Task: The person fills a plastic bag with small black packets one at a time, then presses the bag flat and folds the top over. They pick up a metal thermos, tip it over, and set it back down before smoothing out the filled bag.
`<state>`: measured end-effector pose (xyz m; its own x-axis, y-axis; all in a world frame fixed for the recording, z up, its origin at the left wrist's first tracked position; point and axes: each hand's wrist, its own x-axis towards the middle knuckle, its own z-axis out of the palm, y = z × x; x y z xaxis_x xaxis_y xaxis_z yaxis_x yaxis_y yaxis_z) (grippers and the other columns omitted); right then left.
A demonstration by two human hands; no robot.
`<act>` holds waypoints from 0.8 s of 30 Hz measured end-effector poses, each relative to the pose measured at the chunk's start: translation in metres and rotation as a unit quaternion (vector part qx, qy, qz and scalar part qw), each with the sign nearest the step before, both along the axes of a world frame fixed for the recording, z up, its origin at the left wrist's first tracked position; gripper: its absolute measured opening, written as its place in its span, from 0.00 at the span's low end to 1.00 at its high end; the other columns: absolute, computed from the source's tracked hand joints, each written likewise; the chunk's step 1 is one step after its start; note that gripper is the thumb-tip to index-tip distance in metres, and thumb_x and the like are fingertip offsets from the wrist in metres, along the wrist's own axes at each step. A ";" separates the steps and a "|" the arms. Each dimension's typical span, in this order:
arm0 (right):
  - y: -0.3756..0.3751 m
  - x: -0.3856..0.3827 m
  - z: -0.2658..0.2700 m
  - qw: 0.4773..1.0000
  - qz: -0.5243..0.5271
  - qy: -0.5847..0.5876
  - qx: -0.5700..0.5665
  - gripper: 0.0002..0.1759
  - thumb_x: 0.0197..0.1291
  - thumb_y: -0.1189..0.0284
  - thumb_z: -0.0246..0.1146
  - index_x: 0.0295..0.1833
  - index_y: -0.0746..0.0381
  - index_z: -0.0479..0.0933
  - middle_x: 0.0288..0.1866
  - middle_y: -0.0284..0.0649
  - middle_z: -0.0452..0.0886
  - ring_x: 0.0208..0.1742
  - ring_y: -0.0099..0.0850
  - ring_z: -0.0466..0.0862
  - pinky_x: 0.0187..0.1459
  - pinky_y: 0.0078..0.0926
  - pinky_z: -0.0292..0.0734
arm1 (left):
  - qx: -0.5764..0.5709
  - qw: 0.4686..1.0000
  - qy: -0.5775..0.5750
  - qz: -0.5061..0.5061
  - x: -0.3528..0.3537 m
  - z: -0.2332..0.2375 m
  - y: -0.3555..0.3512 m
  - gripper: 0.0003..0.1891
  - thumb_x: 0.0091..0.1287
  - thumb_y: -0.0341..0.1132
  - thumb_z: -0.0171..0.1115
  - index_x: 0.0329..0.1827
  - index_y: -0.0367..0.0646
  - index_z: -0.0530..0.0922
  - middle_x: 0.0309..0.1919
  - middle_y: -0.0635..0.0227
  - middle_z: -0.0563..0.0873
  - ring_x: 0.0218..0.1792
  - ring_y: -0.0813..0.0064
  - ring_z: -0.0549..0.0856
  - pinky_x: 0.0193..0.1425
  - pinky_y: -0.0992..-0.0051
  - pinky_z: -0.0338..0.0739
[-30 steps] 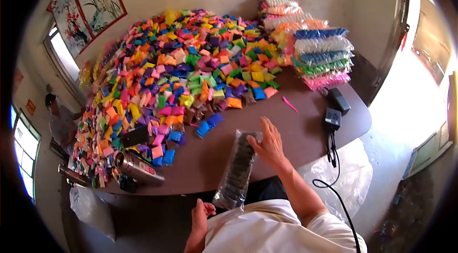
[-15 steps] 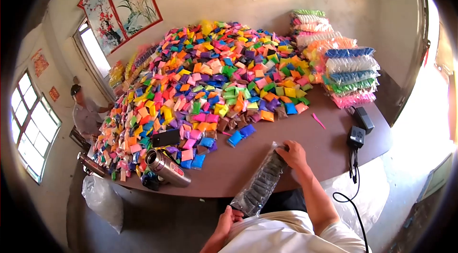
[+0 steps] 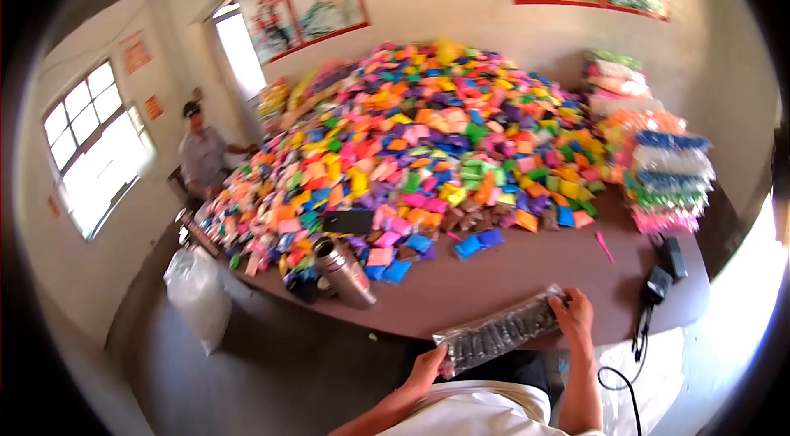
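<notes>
A long clear plastic bag of dark packets [image 3: 500,331] stretches between my two hands, over the front edge of the brown table [image 3: 436,304]. My left hand [image 3: 426,368] is closed on its lower left end. At the upper right end, my right hand [image 3: 573,314] grips the bag's corner. The packets lie in a row inside the clear film. Beyond the bag, a large heap of small colourful packets [image 3: 395,156] covers much of the tabletop, with two blue packets [image 3: 479,243] lying at its near edge.
A steel flask [image 3: 344,275] and a black phone [image 3: 347,222] sit by the heap. Stacked bags of packets [image 3: 671,181], a pink stick [image 3: 605,247] and a black adapter [image 3: 656,284] with cables are on the right. A white sack [image 3: 197,296] stands below; another person [image 3: 204,152] is at far left.
The camera view has swung left, shifting the scene rightward. The bag has turned from steeply slanted to nearer level, and both hands still hold its ends.
</notes>
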<state>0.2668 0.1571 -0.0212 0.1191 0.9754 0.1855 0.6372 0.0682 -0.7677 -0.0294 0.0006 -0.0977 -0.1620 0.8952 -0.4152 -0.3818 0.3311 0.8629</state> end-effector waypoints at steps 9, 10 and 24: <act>0.003 0.012 0.001 0.998 0.021 -0.061 -0.017 0.15 0.60 0.63 0.61 0.46 0.63 0.81 0.40 0.51 0.84 0.45 0.49 0.83 0.47 0.43 0.76 | 0.035 0.999 0.035 0.014 0.010 0.022 0.001 0.26 0.72 0.58 0.57 0.27 0.43 0.79 0.23 0.73 0.80 0.26 0.83 0.76 0.32 0.79 0.70; 0.002 0.012 -0.002 0.998 0.020 -0.063 -0.005 0.16 0.61 0.63 0.60 0.45 0.64 0.81 0.39 0.52 0.84 0.45 0.50 0.83 0.48 0.43 0.75 | 0.035 0.999 0.034 0.015 0.010 0.025 0.002 0.26 0.72 0.58 0.57 0.27 0.43 0.79 0.23 0.73 0.80 0.26 0.83 0.76 0.32 0.79 0.70; 0.016 0.017 -0.009 0.995 0.031 -0.096 -0.020 0.16 0.61 0.65 0.58 0.35 0.68 0.81 0.34 0.55 0.83 0.41 0.56 0.82 0.45 0.46 0.75 | 0.033 0.992 0.118 -0.015 0.001 0.016 0.009 0.29 0.71 0.60 0.56 0.20 0.44 0.74 0.18 0.75 0.76 0.23 0.83 0.72 0.29 0.78 0.65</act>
<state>0.2842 0.1726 -0.0300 0.0244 0.9869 0.1594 0.7674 0.0837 -0.6357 -0.0288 0.0094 -0.0819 -0.2207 0.9249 -0.3097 -0.1579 0.2795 0.9471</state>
